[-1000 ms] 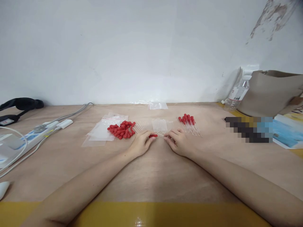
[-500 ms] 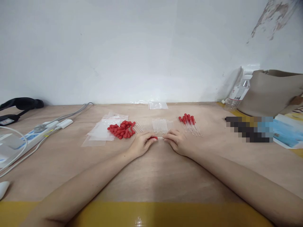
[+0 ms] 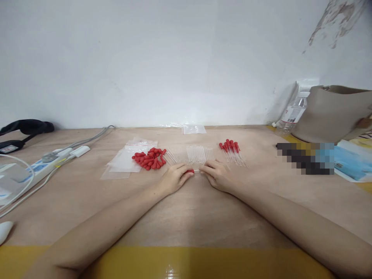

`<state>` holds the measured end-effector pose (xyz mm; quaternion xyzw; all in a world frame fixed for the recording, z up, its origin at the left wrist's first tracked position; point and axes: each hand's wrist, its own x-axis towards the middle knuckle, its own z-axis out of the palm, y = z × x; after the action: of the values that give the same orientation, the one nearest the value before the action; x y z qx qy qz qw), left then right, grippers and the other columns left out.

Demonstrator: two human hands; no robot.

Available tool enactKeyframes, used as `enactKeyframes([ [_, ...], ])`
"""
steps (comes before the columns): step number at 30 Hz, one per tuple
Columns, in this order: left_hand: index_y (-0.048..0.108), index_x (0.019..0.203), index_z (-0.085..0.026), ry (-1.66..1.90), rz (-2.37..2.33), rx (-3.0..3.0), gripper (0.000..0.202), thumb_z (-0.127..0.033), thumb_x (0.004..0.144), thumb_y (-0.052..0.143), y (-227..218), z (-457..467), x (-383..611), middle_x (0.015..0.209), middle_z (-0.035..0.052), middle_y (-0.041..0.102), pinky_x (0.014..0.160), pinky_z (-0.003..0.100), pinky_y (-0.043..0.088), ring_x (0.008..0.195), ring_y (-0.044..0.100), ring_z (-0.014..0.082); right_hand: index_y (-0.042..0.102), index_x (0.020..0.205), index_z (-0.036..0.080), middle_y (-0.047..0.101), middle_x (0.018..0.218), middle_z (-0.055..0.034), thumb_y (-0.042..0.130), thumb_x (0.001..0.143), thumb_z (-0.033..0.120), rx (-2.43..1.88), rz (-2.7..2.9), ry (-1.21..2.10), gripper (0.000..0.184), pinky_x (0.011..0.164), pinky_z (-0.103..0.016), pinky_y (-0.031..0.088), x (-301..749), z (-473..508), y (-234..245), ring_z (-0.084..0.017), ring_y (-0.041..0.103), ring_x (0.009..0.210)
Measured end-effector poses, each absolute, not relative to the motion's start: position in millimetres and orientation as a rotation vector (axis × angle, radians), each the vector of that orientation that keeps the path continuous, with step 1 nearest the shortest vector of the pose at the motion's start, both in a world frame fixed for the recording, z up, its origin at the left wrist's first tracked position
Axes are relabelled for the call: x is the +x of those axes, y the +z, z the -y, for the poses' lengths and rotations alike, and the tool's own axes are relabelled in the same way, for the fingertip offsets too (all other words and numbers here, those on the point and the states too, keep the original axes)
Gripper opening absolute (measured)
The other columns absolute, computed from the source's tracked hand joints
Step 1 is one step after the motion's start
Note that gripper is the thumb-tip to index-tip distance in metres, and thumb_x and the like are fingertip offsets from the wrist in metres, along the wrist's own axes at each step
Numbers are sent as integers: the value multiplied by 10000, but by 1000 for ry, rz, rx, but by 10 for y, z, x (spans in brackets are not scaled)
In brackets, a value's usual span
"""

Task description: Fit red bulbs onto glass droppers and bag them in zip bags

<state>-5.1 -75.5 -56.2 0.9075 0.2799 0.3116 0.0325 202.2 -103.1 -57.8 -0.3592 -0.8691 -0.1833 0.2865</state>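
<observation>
My left hand [image 3: 174, 179] is closed on a red rubber dropper bulb [image 3: 190, 171], whose end shows past the fingertips. A thin clear glass dropper tube [image 3: 197, 171] lines up with the bulb's mouth, pinched by my right hand [image 3: 216, 176]. Fingers hide most of both pieces, so how far the tube sits inside the bulb cannot be told. Beyond my left hand lies a heap of loose red bulbs [image 3: 149, 159]. Clear glass tubes [image 3: 199, 154] lie in rows just behind both hands. To the right are several droppers [image 3: 230, 147] with red bulbs on their tubes.
Clear plastic bags [image 3: 122, 161] lie flat beside the bulb heap, and a small bag [image 3: 194, 129] lies by the wall. A power strip [image 3: 35, 170] with cables is on the left. At right are a plastic bottle [image 3: 294, 112], a grey-brown bag [image 3: 328, 116] and a blue packet [image 3: 353, 161].
My hands have drawn very slightly closer, leaving a little less tube showing between them. Both grips stay the same, and the things on the table have not moved.
</observation>
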Motion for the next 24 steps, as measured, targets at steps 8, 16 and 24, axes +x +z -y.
enactKeyframes([
  [8,607,961,-198,1080,-800,3036,200,-302,842,485,-538,681,-98,906,31,672,898,375,367,883,594,159,585,926,142,606,780,-60,410,830,124,-806,2312,-541,200,741,-310,370,2028,979,-622,-160,501,763],
  [16,590,919,-152,1077,-620,2991,172,-226,849,450,-528,730,-54,856,58,664,832,330,458,848,604,161,580,891,156,648,780,-49,428,808,90,-650,2239,-432,185,793,-305,430,2013,963,-648,-142,563,754],
  [24,561,928,-141,1102,-464,3031,140,-195,836,471,-549,701,-48,890,61,654,868,335,452,836,597,150,571,915,151,655,798,-45,439,806,98,-619,2247,-401,179,810,-294,451,1965,957,-650,-130,569,726],
])
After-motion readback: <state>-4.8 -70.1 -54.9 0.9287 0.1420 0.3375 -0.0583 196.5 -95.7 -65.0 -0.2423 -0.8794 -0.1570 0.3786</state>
